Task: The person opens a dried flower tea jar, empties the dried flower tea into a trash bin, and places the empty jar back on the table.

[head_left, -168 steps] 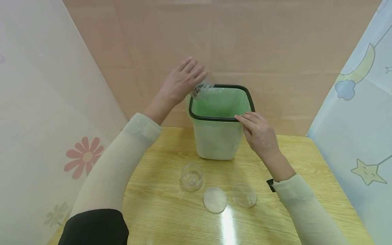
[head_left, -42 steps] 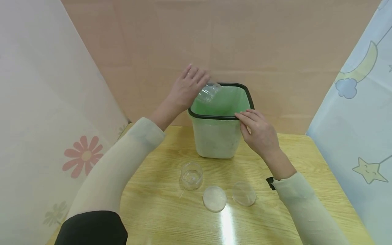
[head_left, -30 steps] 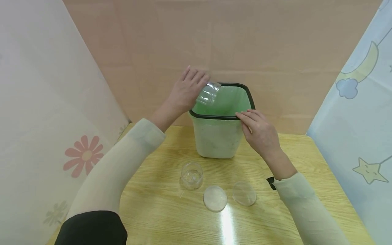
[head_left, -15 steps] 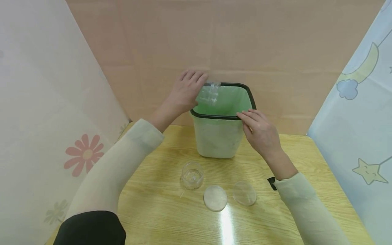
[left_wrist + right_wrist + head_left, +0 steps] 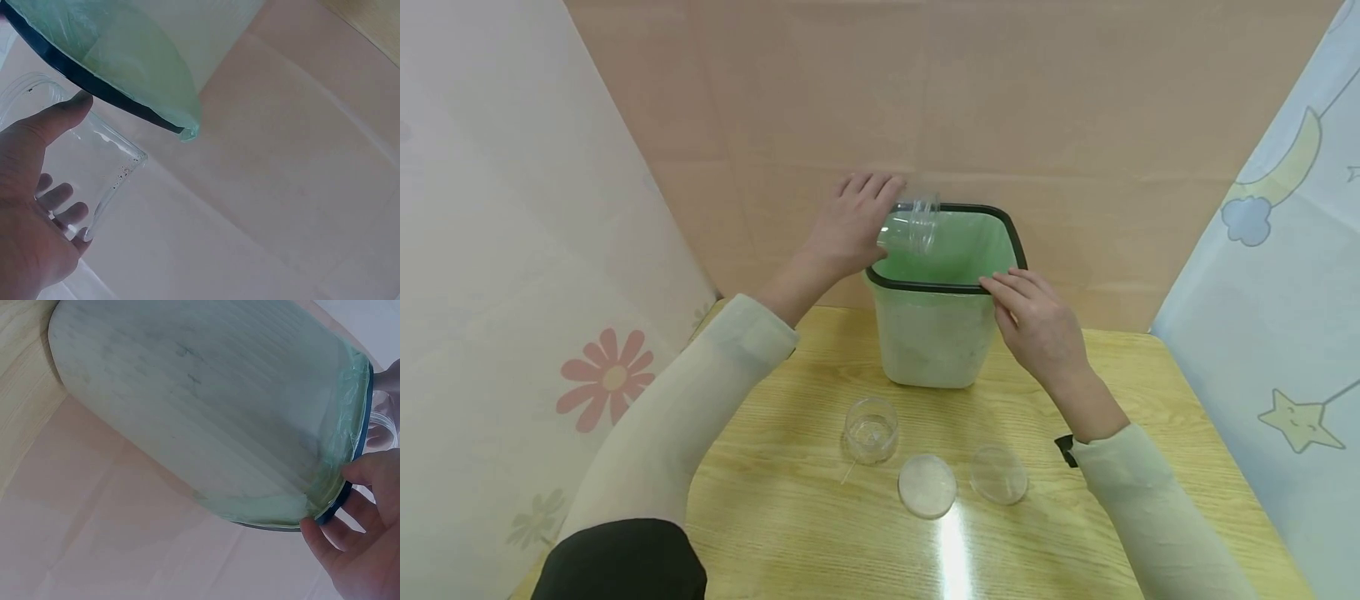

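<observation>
My left hand point(image 5: 848, 223) grips a clear plastic jar point(image 5: 917, 227), lying on its side with its mouth to the right over the trash bin point(image 5: 931, 346). In the left wrist view the jar point(image 5: 94, 147) looks nearly empty, with a few dark specks near its base. The bin is whitish, with a black rim point(image 5: 925, 287) and a thin green bag lining it. My right hand point(image 5: 1039, 327) holds the rim's front right corner. In the right wrist view, thumb and fingers of that hand point(image 5: 369, 531) pinch the rim and bag edge from both sides.
On the wooden table point(image 5: 790, 517) before the bin stands a clear round container point(image 5: 871, 433) with a thin pale stick beside it. Two round, translucent discs, a whitish one point(image 5: 927, 486) and a clearer one point(image 5: 998, 475), lie to its right. Backdrop sheets enclose three sides.
The jar held a dark clump 5.6 seconds ago; now only specks show. It has moved down and right over the bin and levelled out slightly. My right hand has stayed on the rim.
</observation>
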Demonstrator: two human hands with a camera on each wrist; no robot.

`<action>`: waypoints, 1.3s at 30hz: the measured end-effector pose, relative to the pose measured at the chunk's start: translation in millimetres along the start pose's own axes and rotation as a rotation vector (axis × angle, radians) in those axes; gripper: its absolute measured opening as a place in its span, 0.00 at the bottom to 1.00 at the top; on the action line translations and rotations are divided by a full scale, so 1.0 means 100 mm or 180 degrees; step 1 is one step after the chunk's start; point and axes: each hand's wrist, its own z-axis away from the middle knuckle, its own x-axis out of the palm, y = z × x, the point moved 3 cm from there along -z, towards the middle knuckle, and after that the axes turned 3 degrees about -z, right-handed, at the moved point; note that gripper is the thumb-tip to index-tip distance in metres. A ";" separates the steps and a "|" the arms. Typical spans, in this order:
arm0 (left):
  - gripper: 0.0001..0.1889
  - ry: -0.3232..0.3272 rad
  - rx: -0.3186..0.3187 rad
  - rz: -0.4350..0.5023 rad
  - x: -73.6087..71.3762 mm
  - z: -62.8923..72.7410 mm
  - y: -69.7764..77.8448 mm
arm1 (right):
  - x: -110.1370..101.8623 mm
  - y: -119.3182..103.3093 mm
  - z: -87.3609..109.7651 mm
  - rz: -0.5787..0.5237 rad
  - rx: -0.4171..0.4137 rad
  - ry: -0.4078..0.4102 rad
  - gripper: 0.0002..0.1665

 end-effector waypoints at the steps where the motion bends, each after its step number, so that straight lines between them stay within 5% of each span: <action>1: 0.51 -0.0009 -0.0008 0.0005 0.00 0.00 0.00 | 0.00 0.00 0.00 0.0002 -0.0001 -0.0002 0.19; 39: 0.53 -0.0122 -0.0350 0.0541 -0.11 0.09 -0.12 | 0.05 0.02 0.04 0.0010 -0.0065 -0.0005 0.24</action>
